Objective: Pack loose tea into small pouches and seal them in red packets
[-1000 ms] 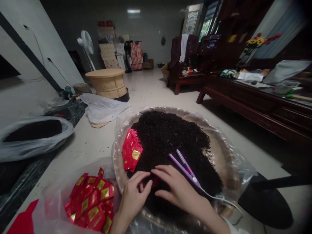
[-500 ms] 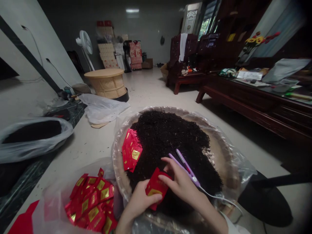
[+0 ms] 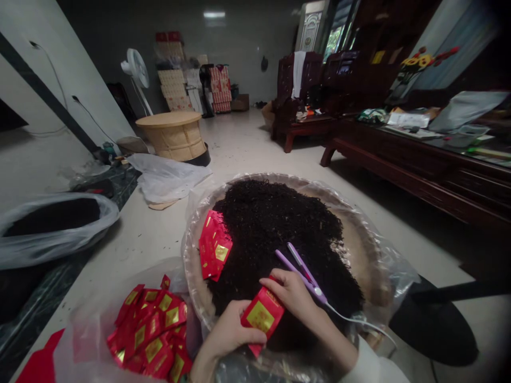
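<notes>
My left hand point(image 3: 229, 335) and my right hand point(image 3: 293, 295) both grip one small red packet with a gold label point(image 3: 261, 317), held over the near edge of a heap of dark loose tea point(image 3: 275, 229). The tea fills a round tray lined with clear plastic point(image 3: 359, 250). A purple sealing clamp with a white cord point(image 3: 301, 268) lies on the tea just beyond my right hand. A short stack of empty red packets point(image 3: 213, 247) rests on the tray's left side.
A clear bag with several red packets point(image 3: 154, 335) lies at the lower left. A plastic bag of dark tea point(image 3: 51, 223) sits far left. Beyond are a crumpled plastic sheet point(image 3: 170, 178), a round wooden stool point(image 3: 173, 135), a fan point(image 3: 136, 72) and a dark wooden table point(image 3: 419, 159).
Both hands were pressed down in the tea a second ago; they have since lifted a red packet out and turned its gold label up toward me.
</notes>
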The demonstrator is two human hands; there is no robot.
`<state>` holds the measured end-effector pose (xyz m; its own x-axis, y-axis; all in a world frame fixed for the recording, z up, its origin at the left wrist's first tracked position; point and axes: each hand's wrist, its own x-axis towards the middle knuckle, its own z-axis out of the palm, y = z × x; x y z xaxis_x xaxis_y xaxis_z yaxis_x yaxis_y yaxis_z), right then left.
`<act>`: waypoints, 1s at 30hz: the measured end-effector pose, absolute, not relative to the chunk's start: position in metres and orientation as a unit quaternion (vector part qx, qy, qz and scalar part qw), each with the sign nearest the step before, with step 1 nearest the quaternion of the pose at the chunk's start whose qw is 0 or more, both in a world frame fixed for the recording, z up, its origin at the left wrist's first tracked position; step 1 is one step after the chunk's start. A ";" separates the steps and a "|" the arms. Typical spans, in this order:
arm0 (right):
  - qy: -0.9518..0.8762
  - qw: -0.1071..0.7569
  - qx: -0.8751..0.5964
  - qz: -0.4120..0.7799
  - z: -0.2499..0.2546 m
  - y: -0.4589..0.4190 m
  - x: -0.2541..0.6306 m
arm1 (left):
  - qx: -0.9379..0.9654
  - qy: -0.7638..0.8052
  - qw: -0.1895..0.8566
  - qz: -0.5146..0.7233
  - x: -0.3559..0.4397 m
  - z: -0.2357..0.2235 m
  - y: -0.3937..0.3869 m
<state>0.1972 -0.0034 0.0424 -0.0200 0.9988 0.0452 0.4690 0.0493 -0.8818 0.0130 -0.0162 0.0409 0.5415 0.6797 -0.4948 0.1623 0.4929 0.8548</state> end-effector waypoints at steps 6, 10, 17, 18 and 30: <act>-0.613 0.387 -0.600 0.338 0.033 -0.002 0.196 | 0.416 0.418 0.781 0.208 0.013 0.035 -0.015; -0.615 0.380 -0.599 0.345 0.035 -0.004 0.196 | 0.407 0.437 0.766 0.238 0.018 0.033 -0.016; -0.644 0.343 -0.590 0.346 0.041 -0.013 0.192 | 0.416 0.398 0.783 0.237 0.022 0.041 -0.014; -0.654 0.337 -0.583 0.346 0.041 -0.014 0.190 | 0.413 0.395 0.786 0.237 0.024 0.041 -0.013; -0.644 0.153 -0.749 0.024 0.022 0.009 0.248 | 0.333 0.450 0.761 0.328 0.040 0.022 -0.012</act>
<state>0.2476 0.0086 0.0219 0.1703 0.9721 0.1611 0.9572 -0.1244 -0.2612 0.0404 -0.0124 0.0216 0.3807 0.7981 -0.4671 -0.1995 0.5641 0.8012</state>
